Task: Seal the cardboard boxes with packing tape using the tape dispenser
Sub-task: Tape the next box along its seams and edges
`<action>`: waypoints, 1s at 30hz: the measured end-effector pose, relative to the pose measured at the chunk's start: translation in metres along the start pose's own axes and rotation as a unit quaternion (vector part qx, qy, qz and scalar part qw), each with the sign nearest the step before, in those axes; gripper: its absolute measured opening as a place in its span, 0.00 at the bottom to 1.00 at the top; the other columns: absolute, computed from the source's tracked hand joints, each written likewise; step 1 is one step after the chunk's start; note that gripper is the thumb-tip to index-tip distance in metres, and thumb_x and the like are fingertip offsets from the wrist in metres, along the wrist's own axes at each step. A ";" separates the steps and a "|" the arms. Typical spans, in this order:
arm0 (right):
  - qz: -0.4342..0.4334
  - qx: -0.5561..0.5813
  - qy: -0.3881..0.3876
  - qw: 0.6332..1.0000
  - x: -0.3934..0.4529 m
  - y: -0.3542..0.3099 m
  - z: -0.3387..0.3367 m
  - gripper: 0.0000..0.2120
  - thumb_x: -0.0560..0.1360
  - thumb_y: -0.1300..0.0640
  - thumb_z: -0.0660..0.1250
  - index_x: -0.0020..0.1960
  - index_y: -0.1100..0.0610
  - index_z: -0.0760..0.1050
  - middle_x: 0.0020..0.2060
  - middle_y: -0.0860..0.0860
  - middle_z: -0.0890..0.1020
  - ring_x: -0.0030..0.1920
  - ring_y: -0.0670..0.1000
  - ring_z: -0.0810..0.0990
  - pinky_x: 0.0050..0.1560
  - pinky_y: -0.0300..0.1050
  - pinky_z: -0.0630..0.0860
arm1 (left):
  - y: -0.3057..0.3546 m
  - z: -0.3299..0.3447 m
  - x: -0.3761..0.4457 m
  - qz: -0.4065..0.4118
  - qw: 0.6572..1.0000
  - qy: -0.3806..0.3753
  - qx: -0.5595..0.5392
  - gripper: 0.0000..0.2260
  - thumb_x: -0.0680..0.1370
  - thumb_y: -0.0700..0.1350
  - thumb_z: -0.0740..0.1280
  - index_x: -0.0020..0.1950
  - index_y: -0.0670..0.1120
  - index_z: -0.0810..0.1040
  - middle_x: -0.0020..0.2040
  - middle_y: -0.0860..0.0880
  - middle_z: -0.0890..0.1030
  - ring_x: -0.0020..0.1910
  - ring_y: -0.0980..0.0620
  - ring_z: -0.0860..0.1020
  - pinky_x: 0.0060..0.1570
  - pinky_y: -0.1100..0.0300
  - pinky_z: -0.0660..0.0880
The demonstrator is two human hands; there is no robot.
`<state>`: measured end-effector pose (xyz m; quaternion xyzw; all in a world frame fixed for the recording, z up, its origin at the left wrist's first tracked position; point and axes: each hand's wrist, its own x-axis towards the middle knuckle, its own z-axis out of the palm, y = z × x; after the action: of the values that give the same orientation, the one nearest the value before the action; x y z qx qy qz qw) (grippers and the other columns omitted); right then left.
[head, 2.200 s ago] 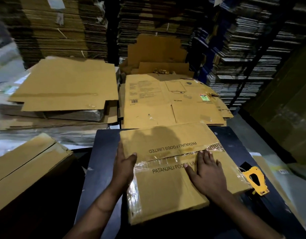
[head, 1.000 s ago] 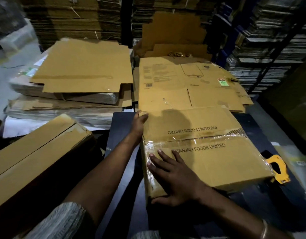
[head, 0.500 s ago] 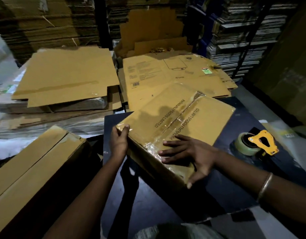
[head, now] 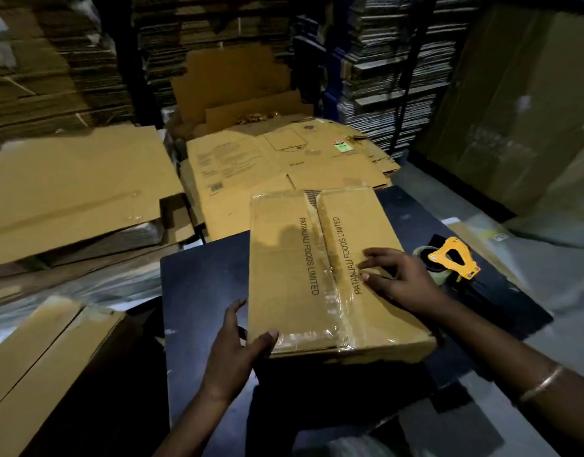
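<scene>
A person's two hands steady a box [head: 323, 265] on a dark table [head: 201, 285] in a dim cardboard store, seen from the head camera. The box lies lengthwise away from the person, its top seam covered by a strip of clear tape [head: 330, 291] that runs down over the near edge; "PATANJALI FOODS LIMITED" is printed on both sides of the seam. The left hand [head: 234, 351] is at the box's near left corner, thumb on the top edge, fingers straight and apart beside the left wall. The right hand [head: 402, 282] rests on the right half of the lid, fingers spread and slightly bent, tips touching the cardboard near the print; a bangle [head: 541, 382] circles that wrist. The dispenser [head: 452, 260], yellow-framed with a roll of tape, sits on the table just right of the box, held by neither hand. Beyond the table lie flattened cartons [head: 284, 166], some printed, and a second pile [head: 76, 183] to the left. A taped carton [head: 40, 357] stands at lower left. Tall stacks of flat cardboard [head: 53, 61] fill the background.
</scene>
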<state>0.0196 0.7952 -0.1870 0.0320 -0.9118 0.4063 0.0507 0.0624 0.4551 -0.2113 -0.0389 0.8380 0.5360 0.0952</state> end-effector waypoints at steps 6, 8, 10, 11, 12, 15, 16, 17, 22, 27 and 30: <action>0.107 -0.172 -0.033 0.979 -0.004 -0.016 -0.001 0.21 0.72 0.35 0.69 0.65 0.33 0.75 0.79 0.56 0.56 0.79 0.58 0.54 0.75 0.61 0.60 | 0.042 0.010 0.039 0.071 0.992 0.011 0.107 0.40 0.68 0.62 0.72 0.77 0.63 0.57 0.71 0.52 0.65 0.70 0.49 0.66 0.61 0.51 0.70; 0.146 -0.185 -0.036 0.971 -0.005 -0.020 0.000 0.29 0.67 0.24 0.63 0.67 0.28 0.70 0.80 0.56 0.53 0.79 0.61 0.53 0.74 0.64 0.60 | 0.061 0.019 0.052 0.046 0.988 -0.011 0.150 0.41 0.71 0.59 0.74 0.78 0.62 0.55 0.73 0.46 0.60 0.71 0.43 0.65 0.63 0.49 0.69; 0.159 -0.186 -0.044 0.969 -0.006 -0.021 0.001 0.34 0.65 0.20 0.60 0.69 0.27 0.65 0.80 0.57 0.52 0.77 0.63 0.56 0.72 0.63 0.64 | 0.073 0.030 0.060 0.030 0.976 -0.030 0.216 0.42 0.68 0.65 0.73 0.77 0.64 0.55 0.75 0.43 0.55 0.71 0.37 0.64 0.66 0.46 0.68; 0.160 -0.196 -0.051 0.966 -0.006 -0.021 0.001 0.35 0.65 0.21 0.61 0.70 0.26 0.64 0.79 0.57 0.52 0.76 0.64 0.58 0.72 0.62 0.65 | 0.078 0.035 0.060 0.017 0.968 -0.036 0.249 0.42 0.65 0.69 0.70 0.76 0.66 0.55 0.76 0.43 0.52 0.71 0.34 0.62 0.67 0.43 0.66; 0.162 -0.206 -0.054 0.963 -0.007 -0.022 0.001 0.35 0.66 0.21 0.61 0.71 0.26 0.62 0.79 0.57 0.52 0.75 0.65 0.59 0.71 0.61 0.65 | 0.081 0.040 0.059 -0.001 0.962 -0.036 0.271 0.43 0.63 0.72 0.68 0.75 0.67 0.55 0.76 0.44 0.49 0.71 0.33 0.61 0.67 0.41 0.65; 0.162 -0.232 -0.041 0.958 -0.004 -0.026 0.004 0.36 0.65 0.21 0.61 0.72 0.27 0.61 0.80 0.56 0.52 0.73 0.64 0.61 0.68 0.58 0.67 | 0.084 0.049 0.057 -0.027 0.957 -0.002 0.288 0.43 0.63 0.73 0.69 0.74 0.68 0.56 0.77 0.44 0.47 0.71 0.32 0.60 0.67 0.38 0.64; 0.161 -0.237 -0.039 0.957 -0.001 -0.027 0.004 0.37 0.65 0.21 0.61 0.72 0.27 0.61 0.80 0.56 0.52 0.73 0.64 0.61 0.67 0.58 0.68 | 0.084 0.050 0.057 -0.023 0.957 0.012 0.288 0.43 0.63 0.73 0.70 0.74 0.68 0.57 0.77 0.44 0.48 0.70 0.32 0.61 0.66 0.38 0.64; 0.159 -0.242 -0.039 0.956 0.001 -0.027 0.004 0.38 0.64 0.20 0.60 0.73 0.28 0.61 0.80 0.56 0.52 0.73 0.65 0.60 0.67 0.59 0.69 | 0.083 0.050 0.059 -0.024 0.959 0.025 0.283 0.43 0.62 0.73 0.70 0.74 0.68 0.58 0.77 0.45 0.49 0.69 0.33 0.62 0.66 0.39 0.64; 0.117 -0.226 -0.036 0.966 0.028 -0.028 -0.010 0.41 0.62 0.19 0.60 0.72 0.32 0.66 0.78 0.53 0.57 0.73 0.65 0.61 0.66 0.63 0.70 | 0.093 0.054 0.072 -0.034 0.964 0.086 0.248 0.41 0.63 0.69 0.75 0.74 0.66 0.65 0.75 0.46 0.55 0.69 0.35 0.64 0.66 0.40 0.67; 0.060 -0.216 -0.021 0.974 0.077 -0.022 -0.057 0.36 0.66 0.23 0.65 0.72 0.33 0.68 0.80 0.53 0.54 0.76 0.65 0.57 0.65 0.64 0.68 | 0.146 0.067 0.096 -0.032 0.961 0.126 0.244 0.40 0.63 0.68 0.76 0.74 0.66 0.66 0.76 0.47 0.54 0.69 0.32 0.64 0.65 0.37 0.68; 0.014 -0.171 0.004 0.985 0.107 -0.004 -0.104 0.35 0.66 0.25 0.67 0.71 0.35 0.70 0.79 0.56 0.58 0.75 0.66 0.58 0.65 0.65 0.66 | 0.192 0.090 0.122 -0.034 0.954 0.157 0.254 0.42 0.61 0.71 0.75 0.73 0.67 0.66 0.75 0.45 0.57 0.67 0.32 0.67 0.63 0.36 0.70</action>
<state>-0.0793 0.8682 -0.1024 0.0081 -0.9679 0.2454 0.0536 -0.0787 0.6223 -0.1011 -0.1250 0.9491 0.2888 -0.0127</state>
